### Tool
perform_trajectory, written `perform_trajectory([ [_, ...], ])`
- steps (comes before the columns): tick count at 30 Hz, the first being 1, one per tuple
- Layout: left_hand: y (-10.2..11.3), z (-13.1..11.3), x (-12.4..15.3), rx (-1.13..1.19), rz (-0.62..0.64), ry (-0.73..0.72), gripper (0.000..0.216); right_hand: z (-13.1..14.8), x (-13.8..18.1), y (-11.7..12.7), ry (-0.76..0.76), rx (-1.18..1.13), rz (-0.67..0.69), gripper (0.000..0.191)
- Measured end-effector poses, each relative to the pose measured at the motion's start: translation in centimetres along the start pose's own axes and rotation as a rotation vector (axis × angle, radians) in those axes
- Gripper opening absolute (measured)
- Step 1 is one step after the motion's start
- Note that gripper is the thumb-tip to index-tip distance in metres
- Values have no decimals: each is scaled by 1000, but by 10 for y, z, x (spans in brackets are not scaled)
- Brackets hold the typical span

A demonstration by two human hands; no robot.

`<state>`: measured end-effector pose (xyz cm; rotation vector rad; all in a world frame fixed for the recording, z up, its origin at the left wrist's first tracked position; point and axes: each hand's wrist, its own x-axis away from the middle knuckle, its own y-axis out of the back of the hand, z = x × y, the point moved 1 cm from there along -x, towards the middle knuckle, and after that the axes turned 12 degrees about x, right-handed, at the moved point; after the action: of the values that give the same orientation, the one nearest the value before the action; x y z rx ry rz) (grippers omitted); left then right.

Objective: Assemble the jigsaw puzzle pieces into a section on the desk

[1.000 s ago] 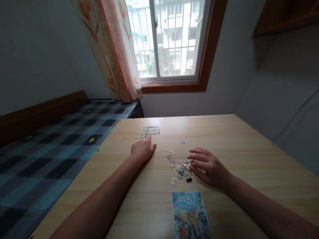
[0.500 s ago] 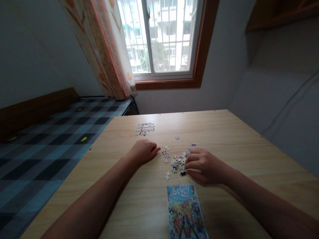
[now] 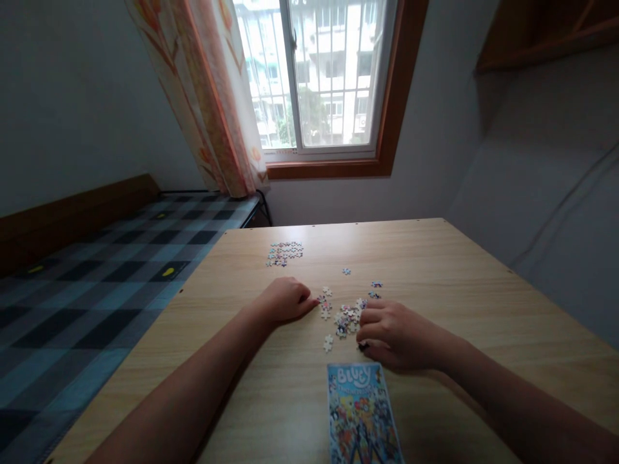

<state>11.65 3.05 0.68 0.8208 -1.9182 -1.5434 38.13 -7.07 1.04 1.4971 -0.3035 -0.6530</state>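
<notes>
My left hand (image 3: pixel 289 299) rests on the table, left of the loose jigsaw puzzle pieces (image 3: pixel 349 319). Its fingers are curled in, and one fingertip reaches the small group of puzzle pieces (image 3: pixel 325 306) beside it; what lies inside the fingers is hidden. At the pile's right side is my right hand (image 3: pixel 394 332), fingers bent and closed down. A dark puzzle piece (image 3: pixel 362 347) shows at its thumb tip, partly covered. Farther back on the left lies a joined section of puzzle (image 3: pixel 285 252).
A colourful "Bluey" picture box or card (image 3: pixel 362 412) lies at the table's near side. Single pieces lie apart: one toward the back (image 3: pixel 346 271), two beyond my right hand (image 3: pixel 375 289), one nearer me (image 3: pixel 328 343). A checked bed (image 3: pixel 120 290) adjoins the wooden table (image 3: pixel 474 303) on the left.
My right hand has drawn slightly toward me, and the dark piece has shifted with it, uncovering a piece beyond. My left hand is a little nearer the small group. The view has tilted slightly.
</notes>
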Motion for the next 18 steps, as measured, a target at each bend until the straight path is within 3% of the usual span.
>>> perform_trajectory([
  [11,-1,1,1,-21,-22,-13,51,6,-1,9,-80,11,138,13],
  [18,2,-1,1,-2,-27,0,50,4,4,6,-96,-14,126,16],
])
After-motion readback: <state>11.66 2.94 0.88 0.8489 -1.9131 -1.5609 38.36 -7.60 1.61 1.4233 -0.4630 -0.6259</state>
